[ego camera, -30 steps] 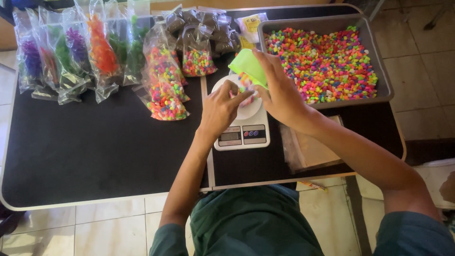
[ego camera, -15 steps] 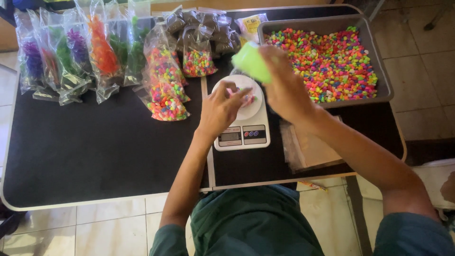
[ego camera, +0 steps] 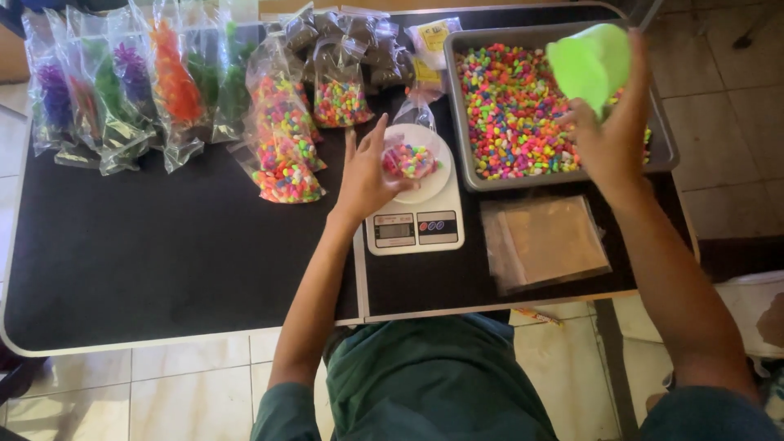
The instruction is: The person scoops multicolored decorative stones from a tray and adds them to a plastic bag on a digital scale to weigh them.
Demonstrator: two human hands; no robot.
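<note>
A person is sitting at a black table (ego camera: 163, 261), seen from above. The right hand (ego camera: 608, 139) is gripping a green cup (ego camera: 590, 64), fingers wrapped around it, holding it tilted above a grey tray (ego camera: 457, 106) full of multicoloured pebbles (ego camera: 514, 106). The left hand (ego camera: 367, 175) is resting with fingers spread and loosely open, touching a small clear bag (ego camera: 411, 155) partly filled with pebbles. That bag is sitting on the round plate of a white scale (ego camera: 416, 224), just left of the tray. In front of the tray, a stack of empty clear bags (ego camera: 545, 241) is lying flat. To the left, filled bags (ego camera: 286, 139) of pebbles and bags of plastic plants (ego camera: 122, 90) are leaning in rows along the far edge.
</note>
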